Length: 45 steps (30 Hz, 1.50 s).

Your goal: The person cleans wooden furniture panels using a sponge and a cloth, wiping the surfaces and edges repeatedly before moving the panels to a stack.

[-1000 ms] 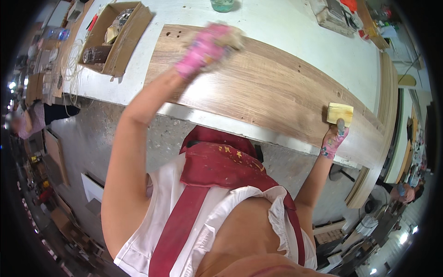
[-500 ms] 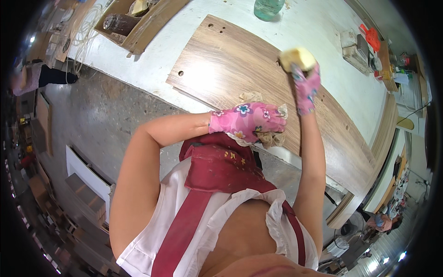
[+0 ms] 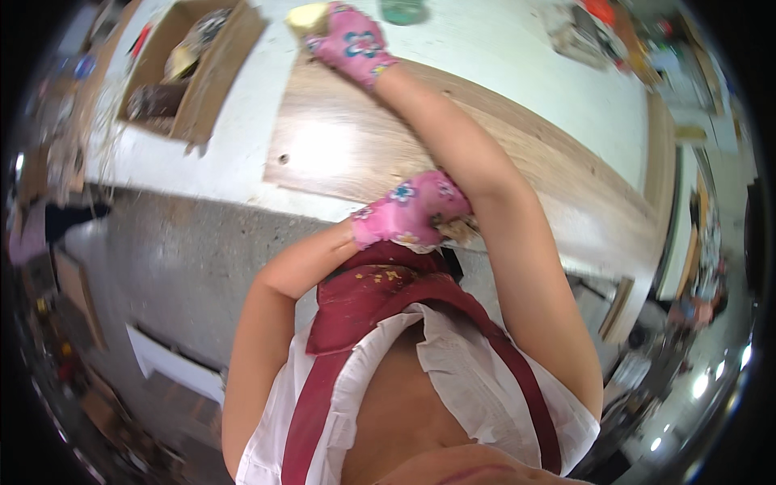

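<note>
A long wood-grain panel [image 3: 364,145] lies on a white table [image 3: 242,113]. My right hand [image 3: 352,40], in a pink flowered glove, reaches across to the panel's far left corner and grips a yellow sponge [image 3: 307,16]. My left hand [image 3: 408,214], in a matching glove, rests at the panel's near edge close to my body, its fingers closed on the edge. My right forearm crosses over it.
An open cardboard box [image 3: 190,69] with odds and ends stands left of the panel. A green jar [image 3: 402,10] sits at the table's far edge, with cluttered items [image 3: 578,32] at the far right. Grey concrete floor [image 3: 178,259] lies to the left.
My right hand has swept the sponge leftward along the panel's far side to its left corner. My left hand stays at the near edge. The view has shifted right.
</note>
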Motion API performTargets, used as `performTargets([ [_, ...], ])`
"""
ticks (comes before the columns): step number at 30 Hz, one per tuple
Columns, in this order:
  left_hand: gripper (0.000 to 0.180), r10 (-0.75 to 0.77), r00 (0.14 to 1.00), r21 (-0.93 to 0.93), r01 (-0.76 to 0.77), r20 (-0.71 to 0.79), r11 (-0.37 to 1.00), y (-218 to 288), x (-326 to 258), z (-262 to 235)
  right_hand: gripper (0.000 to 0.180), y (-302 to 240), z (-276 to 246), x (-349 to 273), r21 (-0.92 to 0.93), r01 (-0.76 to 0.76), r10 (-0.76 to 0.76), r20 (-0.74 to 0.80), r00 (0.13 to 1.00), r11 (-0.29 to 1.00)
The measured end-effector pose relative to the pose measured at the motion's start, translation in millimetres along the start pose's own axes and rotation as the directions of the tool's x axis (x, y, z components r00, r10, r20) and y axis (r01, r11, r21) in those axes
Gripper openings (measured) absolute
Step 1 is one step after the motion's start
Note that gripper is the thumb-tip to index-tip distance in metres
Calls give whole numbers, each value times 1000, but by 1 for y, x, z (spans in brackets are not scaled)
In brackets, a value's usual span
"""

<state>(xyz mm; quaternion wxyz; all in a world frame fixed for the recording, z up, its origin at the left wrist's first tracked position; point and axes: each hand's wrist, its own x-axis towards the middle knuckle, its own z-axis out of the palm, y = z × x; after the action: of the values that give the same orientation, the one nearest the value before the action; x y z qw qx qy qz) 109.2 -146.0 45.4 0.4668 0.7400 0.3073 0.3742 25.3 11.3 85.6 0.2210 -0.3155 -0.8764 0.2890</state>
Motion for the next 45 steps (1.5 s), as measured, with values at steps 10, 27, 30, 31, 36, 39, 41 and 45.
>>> performTargets([
  [10,77,-3,988,248,-36,155,968,-7,8,0,34,96,-128,-126,-227,-369,345,-138,928,901],
  [27,67,-132,991,91,129,24,987,16,29,27,43,177,-213,-218,-216,-504,374,-447,812,836],
  [30,58,-37,999,486,13,38,874,25,44,26,43,220,-260,-258,-188,-594,433,-521,735,782],
  [31,58,-75,996,600,87,-46,795,17,42,34,43,236,-278,-273,-188,-615,444,-539,716,765],
  [36,59,-408,797,330,570,-445,752,-18,17,43,46,334,-376,-357,-283,-745,427,-675,602,604],
  [39,60,-326,788,342,543,-522,767,-11,19,48,47,403,-432,-406,-253,-803,408,-756,512,539],
  [41,61,-274,787,388,534,-553,751,1,26,56,46,432,-470,-434,-247,-847,428,-775,464,471],
  [45,57,-382,626,105,598,-680,794,-17,2,52,43,488,-532,-481,-185,-908,399,-852,339,376],
])
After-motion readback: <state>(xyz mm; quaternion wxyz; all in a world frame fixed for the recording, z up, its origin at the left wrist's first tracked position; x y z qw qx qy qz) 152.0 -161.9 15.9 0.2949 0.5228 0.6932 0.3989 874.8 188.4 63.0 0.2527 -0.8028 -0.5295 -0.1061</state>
